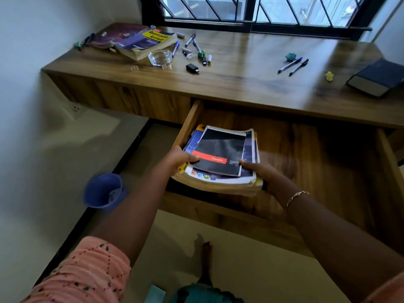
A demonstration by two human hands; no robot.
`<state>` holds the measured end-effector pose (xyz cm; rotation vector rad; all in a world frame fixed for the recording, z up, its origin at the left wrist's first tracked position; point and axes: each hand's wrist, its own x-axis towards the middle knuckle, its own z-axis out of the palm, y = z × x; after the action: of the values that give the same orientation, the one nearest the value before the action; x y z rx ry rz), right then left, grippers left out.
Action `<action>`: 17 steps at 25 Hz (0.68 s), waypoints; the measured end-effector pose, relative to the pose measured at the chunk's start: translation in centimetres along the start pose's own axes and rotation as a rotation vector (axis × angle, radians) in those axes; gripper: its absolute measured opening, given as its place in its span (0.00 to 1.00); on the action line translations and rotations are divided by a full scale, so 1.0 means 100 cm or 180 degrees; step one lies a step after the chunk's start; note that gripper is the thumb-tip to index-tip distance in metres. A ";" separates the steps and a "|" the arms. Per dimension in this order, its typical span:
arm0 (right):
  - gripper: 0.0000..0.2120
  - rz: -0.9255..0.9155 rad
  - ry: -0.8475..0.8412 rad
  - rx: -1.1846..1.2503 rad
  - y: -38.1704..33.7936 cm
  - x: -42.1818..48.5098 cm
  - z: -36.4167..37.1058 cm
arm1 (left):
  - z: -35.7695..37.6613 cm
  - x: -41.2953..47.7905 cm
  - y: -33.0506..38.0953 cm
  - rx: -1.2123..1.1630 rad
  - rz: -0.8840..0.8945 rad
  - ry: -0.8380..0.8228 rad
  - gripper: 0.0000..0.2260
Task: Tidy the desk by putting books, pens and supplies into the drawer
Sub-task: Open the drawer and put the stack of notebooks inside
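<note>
- We look down on a wooden counter (240, 82) set under a barred window (251, 12). Its drawer (310, 165) stands open beneath the front edge.
- A stack of books (251, 145) sits at the drawer's left front corner, with a black spiral pad (218, 147) with a red band lying on top. We cannot tell whether the stack rests on the drawer floor.
- Our left hand (180, 157) holds the stack's left near side, thumb laid on the pad's cover and fingers tucked out of sight below. The grip is closed on the stack.
- Our right hand (262, 172) grips the right near corner the same way, thumb on top and fingers under. A thin bracelet (297, 196) circles the wrist.
- At the counter's far left corner lies a purple book (115, 36), and a thick yellow book (150, 43) overlaps it.
- Just beside the yellow book's near corner stands a glass dish (160, 57). To its right, pens (190, 40), caps and a small black gadget (192, 68) lie scattered.
- Toward the counter's right end two pens (294, 65) lie side by side, with a teal paper ball (290, 56) at their far tips. A yellow paper ball (329, 75) lies nearer the front edge.
- A dark closed book (376, 77) lies at the right edge.
- On the floor left of the drawer stands a blue bin (105, 193), blurred.
</note>
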<state>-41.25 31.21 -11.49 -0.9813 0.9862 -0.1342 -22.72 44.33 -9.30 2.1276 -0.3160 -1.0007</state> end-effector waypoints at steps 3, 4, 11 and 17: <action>0.05 -0.0049 0.0146 -0.0081 -0.002 0.004 0.003 | 0.004 0.003 0.001 0.0163 0.0068 0.0044 0.26; 0.05 -0.0002 0.0190 -0.0162 0.004 0.005 0.004 | 0.006 0.002 -0.003 0.0272 0.0048 0.0029 0.24; 0.19 0.0188 0.0406 -0.1197 0.040 0.025 -0.006 | 0.019 0.009 -0.029 0.0739 -0.0034 -0.0094 0.22; 0.28 0.0098 0.0484 -0.1576 0.049 0.032 -0.006 | 0.028 0.014 -0.033 0.1405 -0.0057 0.0061 0.33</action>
<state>-41.41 32.08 -17.27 -1.4219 1.2033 0.0678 -24.12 44.41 -13.58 2.5351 -0.5509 -0.9877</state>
